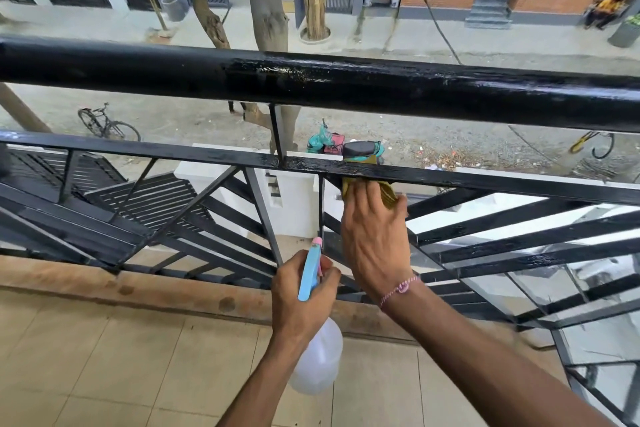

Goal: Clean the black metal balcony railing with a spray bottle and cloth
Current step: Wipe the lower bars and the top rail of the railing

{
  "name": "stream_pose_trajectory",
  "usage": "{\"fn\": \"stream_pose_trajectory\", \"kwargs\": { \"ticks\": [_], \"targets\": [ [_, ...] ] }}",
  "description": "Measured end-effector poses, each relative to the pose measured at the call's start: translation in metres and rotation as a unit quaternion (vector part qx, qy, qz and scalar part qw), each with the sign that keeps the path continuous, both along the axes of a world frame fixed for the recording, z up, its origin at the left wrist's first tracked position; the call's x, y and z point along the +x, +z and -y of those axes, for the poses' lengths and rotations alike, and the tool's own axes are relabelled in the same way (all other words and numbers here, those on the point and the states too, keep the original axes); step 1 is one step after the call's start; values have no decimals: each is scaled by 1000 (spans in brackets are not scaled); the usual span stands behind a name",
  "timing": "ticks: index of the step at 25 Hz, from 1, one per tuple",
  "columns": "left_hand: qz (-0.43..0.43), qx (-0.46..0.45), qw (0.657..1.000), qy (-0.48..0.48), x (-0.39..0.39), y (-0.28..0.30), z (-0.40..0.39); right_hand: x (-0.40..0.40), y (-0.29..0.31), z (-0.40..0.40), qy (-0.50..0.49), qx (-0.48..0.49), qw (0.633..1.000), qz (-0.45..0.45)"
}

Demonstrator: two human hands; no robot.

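The yellow-green cloth (384,189) is pressed against the flat middle rail (485,180) by the right hand (375,239), fingers curled over it. The spray bottle (317,340) is gripped by the left hand (301,298). The round top rail (346,83) appears wetted in part; the diagonal bars (502,236) are judged outstanding.

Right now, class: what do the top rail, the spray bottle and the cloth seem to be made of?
Top rail: metal by the task, painted glossy black; wet sheen, brush streaks.
Spray bottle: probably plastic; translucent white body, blue trigger head, pink nozzle tip.
Cloth: soft olive-yellow fabric, folding round the lower bar; weave too small to tell.
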State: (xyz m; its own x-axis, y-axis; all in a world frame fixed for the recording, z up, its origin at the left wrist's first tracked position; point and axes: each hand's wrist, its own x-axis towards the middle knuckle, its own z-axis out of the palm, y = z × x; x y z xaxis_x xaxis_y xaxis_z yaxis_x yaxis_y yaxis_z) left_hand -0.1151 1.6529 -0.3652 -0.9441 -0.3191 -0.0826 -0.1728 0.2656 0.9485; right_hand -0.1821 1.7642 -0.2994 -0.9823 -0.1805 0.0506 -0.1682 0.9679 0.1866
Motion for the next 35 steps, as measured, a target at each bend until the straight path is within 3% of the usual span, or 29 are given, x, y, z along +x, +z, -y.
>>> {"fn": "stream_pose_trajectory", "kwargs": {
  "ticks": [13,21,28,31,35],
  "targets": [
    [7,13,1000,-15,1,9,-14,8,16,-15,44,70,996,28],
    [-19,-9,999,-45,-7,5,-10,-10,7,-2,41,-12,999,28],
    [-22,-4,997,-69,-7,-3,-31,30,-30,-92,146,79,981,-103],
    [-16,13,997,-77,-4,-8,-46,26,-32,-154,146,94,976,-134],
    [-6,21,996,-84,-1,-16,-66,37,-44,-207,256,128,950,-127]
  ]
}}
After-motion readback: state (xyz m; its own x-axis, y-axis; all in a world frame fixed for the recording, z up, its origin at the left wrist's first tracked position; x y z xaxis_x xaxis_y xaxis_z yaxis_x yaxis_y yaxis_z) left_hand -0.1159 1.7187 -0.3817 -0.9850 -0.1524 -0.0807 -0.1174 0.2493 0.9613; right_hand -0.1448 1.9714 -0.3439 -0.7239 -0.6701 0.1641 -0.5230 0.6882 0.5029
